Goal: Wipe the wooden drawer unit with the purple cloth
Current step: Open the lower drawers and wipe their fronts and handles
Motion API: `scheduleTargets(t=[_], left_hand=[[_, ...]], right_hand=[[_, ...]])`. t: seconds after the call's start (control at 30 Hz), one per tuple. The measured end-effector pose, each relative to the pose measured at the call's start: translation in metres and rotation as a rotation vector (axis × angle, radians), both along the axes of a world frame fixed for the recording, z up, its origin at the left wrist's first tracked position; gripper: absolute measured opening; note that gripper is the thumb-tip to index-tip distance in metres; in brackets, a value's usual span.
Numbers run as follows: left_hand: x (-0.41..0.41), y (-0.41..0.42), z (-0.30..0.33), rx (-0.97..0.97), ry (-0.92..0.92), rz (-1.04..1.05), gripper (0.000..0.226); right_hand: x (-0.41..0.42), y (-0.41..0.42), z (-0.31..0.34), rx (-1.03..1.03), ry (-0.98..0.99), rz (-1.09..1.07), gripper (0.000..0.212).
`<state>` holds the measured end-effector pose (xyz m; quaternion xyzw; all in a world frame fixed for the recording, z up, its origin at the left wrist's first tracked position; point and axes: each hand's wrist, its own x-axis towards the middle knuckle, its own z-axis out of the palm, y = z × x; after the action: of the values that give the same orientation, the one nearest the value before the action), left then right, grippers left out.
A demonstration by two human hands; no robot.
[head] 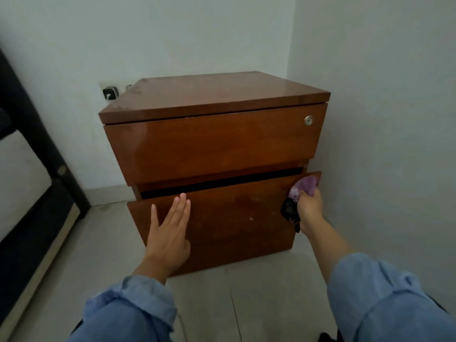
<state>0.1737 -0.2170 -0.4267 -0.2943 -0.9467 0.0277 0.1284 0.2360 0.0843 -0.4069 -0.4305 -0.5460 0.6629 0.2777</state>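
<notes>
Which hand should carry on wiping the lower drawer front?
The right hand. It grips the purple cloth against the top right corner of the lower drawer front. The left hand is open and flat on that panel, holding nothing, so it seems better suited to steadying the drawer.

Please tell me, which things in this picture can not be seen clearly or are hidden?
- Inside of the lower drawer: head view, only a dark gap shows; its own front panel hides the contents.
- Purple cloth: mostly hidden under the right hand.
- Black item by the right hand: too blurred to identify.
- Plug on the wall: too small; the drawer unit cuts off what lies behind.
</notes>
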Motion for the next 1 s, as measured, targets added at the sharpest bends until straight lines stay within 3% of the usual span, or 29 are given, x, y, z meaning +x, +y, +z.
scheduleTargets(t=[0.23,0.37,0.5,0.57,0.67,0.83,1.0], left_hand=[[-0.038,0.015,-0.014,0.027,0.004,0.013,0.096],[-0.050,0.021,-0.036,0.012,0.059,0.024,0.110],[-0.058,0.027,-0.046,-0.018,0.075,0.063,0.113],[-0.061,0.028,-0.048,-0.025,0.075,0.073,0.111],[-0.064,0.028,-0.052,-0.008,0.076,0.067,0.110],[-0.072,0.031,-0.062,0.020,0.117,0.052,0.106],[-0.074,0.040,-0.070,0.071,0.171,0.045,0.097]], right_hand=[[-0.024,0.017,-0.025,0.138,0.042,0.178,0.049],[-0.028,0.019,-0.037,0.007,0.153,-0.086,0.043],[-0.040,0.005,-0.050,-0.178,0.174,-0.418,0.013],[-0.053,-0.004,-0.047,-0.178,0.186,-0.415,0.026],[-0.078,-0.018,-0.029,-0.035,0.086,-0.348,0.052],[-0.108,-0.022,-0.010,0.222,-0.180,-0.389,0.047],[-0.122,-0.014,-0.027,0.147,-0.214,-0.503,0.047]])
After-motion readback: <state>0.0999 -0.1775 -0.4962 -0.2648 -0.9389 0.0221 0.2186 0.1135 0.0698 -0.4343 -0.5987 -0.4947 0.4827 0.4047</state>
